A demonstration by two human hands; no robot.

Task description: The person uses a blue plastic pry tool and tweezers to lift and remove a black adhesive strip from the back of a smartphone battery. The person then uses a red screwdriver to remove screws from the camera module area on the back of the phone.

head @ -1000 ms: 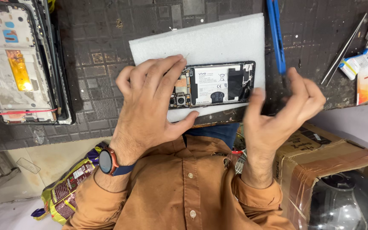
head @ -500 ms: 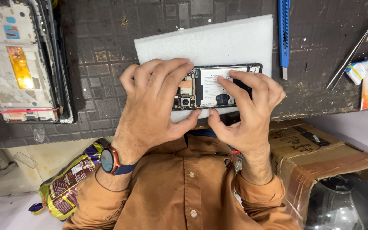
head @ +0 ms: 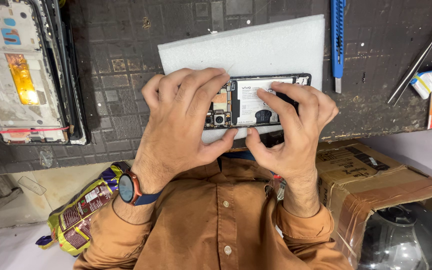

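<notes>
The opened phone is lying at the centre of the frame on a white foam pad, its back cover off — battery and camera board are showing. Both hands are working on it.

The left hand is covering the phone's left end, fingers curled over the upper edge and thumb hooked under the lower edge, so it is clamping the body in a narrow hold. The right hand is pressing on the right half: its fingers are resting flat on the battery area and its thumb is bracing against the lower edge near the left thumb. Neither hand is holding a tool.

Step in hand, as judged from the pose: the phone is being steadied and pressed, most likely to seat or loosen an internal part at the battery. Which of the two cannot be told.

The next move is calling for even fingertip pressure and a firm left-hand clamp, so that the body is not sliding on the pad.

Nearby items — a blue cutter in the upper right, metal tweezers further right, a stripped phone frame in the upper left, a cardboard box in the lower right.
</notes>
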